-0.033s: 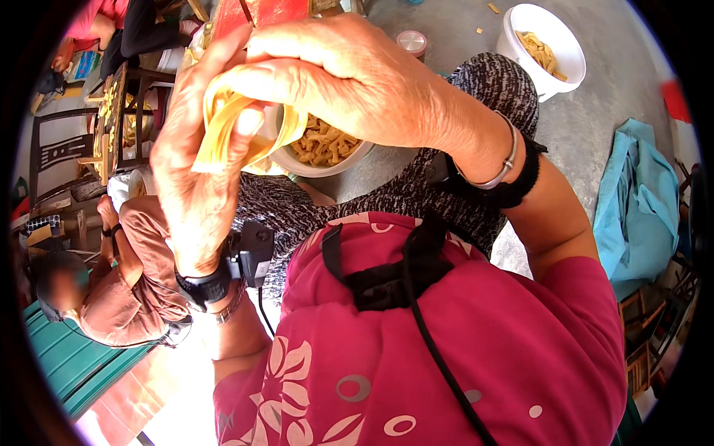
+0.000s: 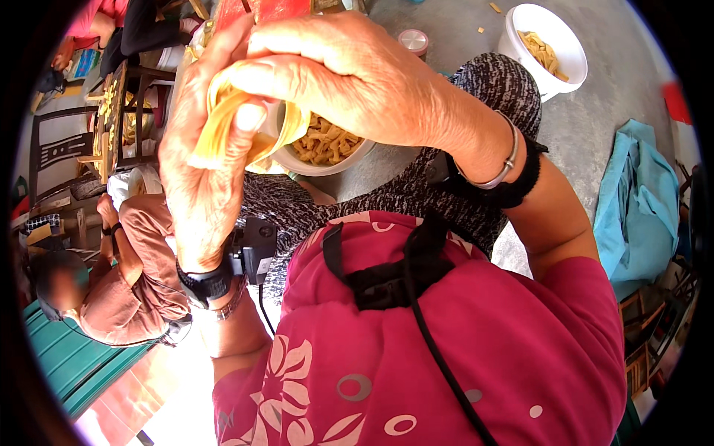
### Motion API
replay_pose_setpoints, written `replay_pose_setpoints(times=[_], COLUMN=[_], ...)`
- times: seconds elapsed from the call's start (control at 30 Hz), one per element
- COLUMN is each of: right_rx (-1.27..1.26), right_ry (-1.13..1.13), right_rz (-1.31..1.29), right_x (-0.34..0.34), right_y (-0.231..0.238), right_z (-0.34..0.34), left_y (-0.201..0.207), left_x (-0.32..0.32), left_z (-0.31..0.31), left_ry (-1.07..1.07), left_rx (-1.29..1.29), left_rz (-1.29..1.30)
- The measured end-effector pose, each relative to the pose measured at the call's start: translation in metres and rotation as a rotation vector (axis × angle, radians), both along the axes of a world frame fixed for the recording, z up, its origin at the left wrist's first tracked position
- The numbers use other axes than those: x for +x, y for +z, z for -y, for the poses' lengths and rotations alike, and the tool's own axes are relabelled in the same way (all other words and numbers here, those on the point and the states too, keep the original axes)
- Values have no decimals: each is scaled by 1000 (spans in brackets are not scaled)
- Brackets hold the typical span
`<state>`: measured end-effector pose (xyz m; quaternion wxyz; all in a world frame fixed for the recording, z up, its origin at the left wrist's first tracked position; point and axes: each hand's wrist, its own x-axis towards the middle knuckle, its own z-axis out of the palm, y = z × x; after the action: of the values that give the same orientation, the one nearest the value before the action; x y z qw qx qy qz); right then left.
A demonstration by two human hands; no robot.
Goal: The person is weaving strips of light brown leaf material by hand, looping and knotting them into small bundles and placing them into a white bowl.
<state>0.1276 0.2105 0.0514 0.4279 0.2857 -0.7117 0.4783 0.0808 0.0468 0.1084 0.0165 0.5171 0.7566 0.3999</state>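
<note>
A flat, pale yellow food strip that looks like tofu skin [image 2: 216, 132] is bent into a loop between my hands. My left hand [image 2: 201, 178] is closed on its left part, the thumb pressing it against the fingers. My right hand [image 2: 342, 82] reaches over from the right, its thumb and fingers pinching the top of the loop. The fingertips of both hands meet at the upper left, and part of the grip is hidden. Just below and behind the loop stands a white tub [image 2: 331, 171] of tan, knotted-looking pieces [image 2: 325, 143], partly covered by my hands.
A white bucket [image 2: 513, 44] with similar pieces stands at the upper right, near a small round lidded container [image 2: 413, 41]. Blue cloth [image 2: 636, 201] lies at the right. Another person [image 2: 134, 290] sits at the left by a green bench [image 2: 74, 357]; wooden chairs [image 2: 63, 145] are beyond.
My left hand has shifted slightly to the right, and the strip's loop has changed shape a little. Both hands keep their hold.
</note>
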Motion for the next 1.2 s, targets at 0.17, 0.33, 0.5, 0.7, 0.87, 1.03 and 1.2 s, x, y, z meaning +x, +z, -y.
replay_pose_setpoints(times=[0.17,0.33,0.5,0.7,0.87,1.03,1.2], right_rx=[-222,-571,-362,-369,-398,-86,-16], right_ry=[146,270,358,373,556,-51,-94], right_rz=[237,107,151,591,845,912,924], right_x=[-5,-27,-57,-56,-72,-57,-62], right_y=[3,-5,-10,24,1,9,-7], right_z=[5,24,21,29,22,21,30], left_y=[-4,-18,-12,-35,-39,-39,-65], left_x=[-4,-27,-46,-91,-121,-141,-141], left_z=[-9,-9,10,35,51,65,65], left_ry=[101,-2,-239,-388,-392,-412,-260], left_rx=[6,305,332,395,458,539,565], left_rz=[366,624,952,1170,1355,1448,1423])
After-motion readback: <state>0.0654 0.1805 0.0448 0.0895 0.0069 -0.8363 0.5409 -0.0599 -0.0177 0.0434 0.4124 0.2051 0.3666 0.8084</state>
